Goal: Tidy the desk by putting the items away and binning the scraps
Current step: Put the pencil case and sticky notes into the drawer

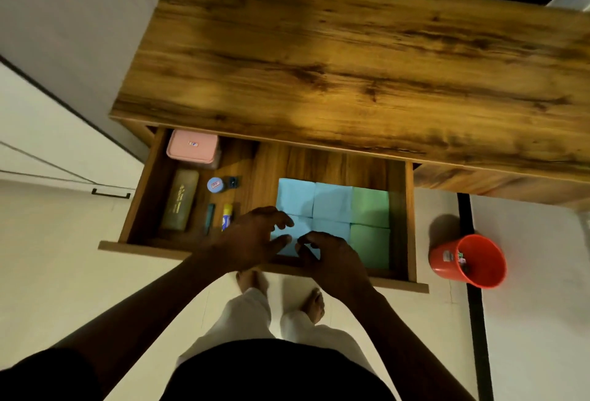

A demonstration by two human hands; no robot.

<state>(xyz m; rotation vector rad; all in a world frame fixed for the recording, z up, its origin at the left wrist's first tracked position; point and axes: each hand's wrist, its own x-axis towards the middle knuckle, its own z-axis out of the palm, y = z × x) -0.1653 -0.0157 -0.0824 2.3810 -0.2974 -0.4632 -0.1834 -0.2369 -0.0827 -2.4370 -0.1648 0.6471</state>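
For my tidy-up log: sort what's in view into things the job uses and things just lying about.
In use: left hand, right hand, blue paper, green paper, open drawer, red bin.
Lying about: pink box, olive case, glue stick, white cabinet.

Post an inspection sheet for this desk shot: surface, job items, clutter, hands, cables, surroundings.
Surface: wooden desk top; drawer beneath it pulled open.
Job's things: blue papers and green papers lie flat in the drawer's right half; pink box, olive case and glue stick in its left half.
Clutter: small blue tub and a dark small item loose beside the case.
Hands: left hand fingers spread on the blue papers; right hand curled at their near edge, grip unclear.
Cables: nothing seen.
Surroundings: red bin on the floor to the right, scraps inside; white cabinet to the left.
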